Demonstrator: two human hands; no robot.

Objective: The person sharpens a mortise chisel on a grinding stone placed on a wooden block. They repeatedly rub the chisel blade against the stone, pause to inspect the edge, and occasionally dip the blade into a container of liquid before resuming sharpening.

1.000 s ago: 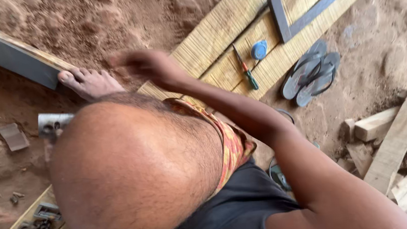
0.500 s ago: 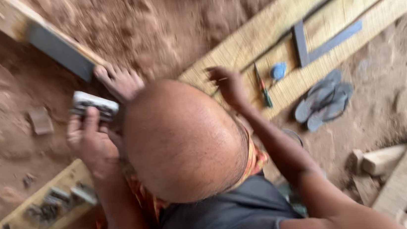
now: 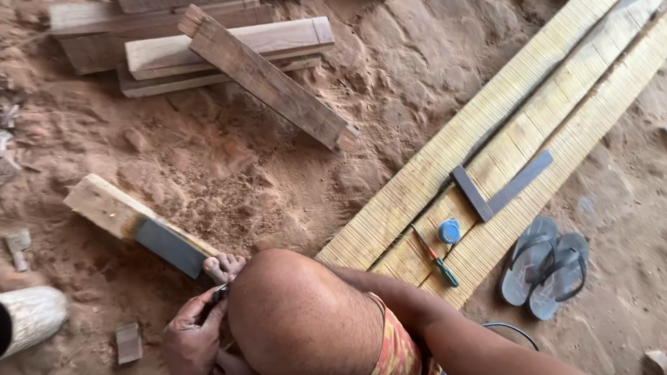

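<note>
I look straight down over a bald head (image 3: 301,321). My left hand (image 3: 193,339) is at the lower left, fingers closed on a small dark metal piece (image 3: 220,291) right beside bare toes (image 3: 223,266). The toes rest against a short wooden beam with a dark grey end (image 3: 164,243) lying on the sandy ground. My right forearm (image 3: 462,338) comes in from the lower right and passes under the head, so my right hand is hidden.
Long yellow planks (image 3: 508,134) lie on the right with a steel square (image 3: 501,188), a blue round tape (image 3: 449,231) and a screwdriver (image 3: 437,261) on them. Grey sandals (image 3: 541,267) sit beside them. A hollow pipe (image 3: 8,322) and small block (image 3: 128,343) are left; stacked boards (image 3: 197,41) are far.
The view has swung to show more ground and boards. My right hand, earlier stretched toward the yellow planks, has drawn back under the head. My left hand has come close to the toes.
</note>
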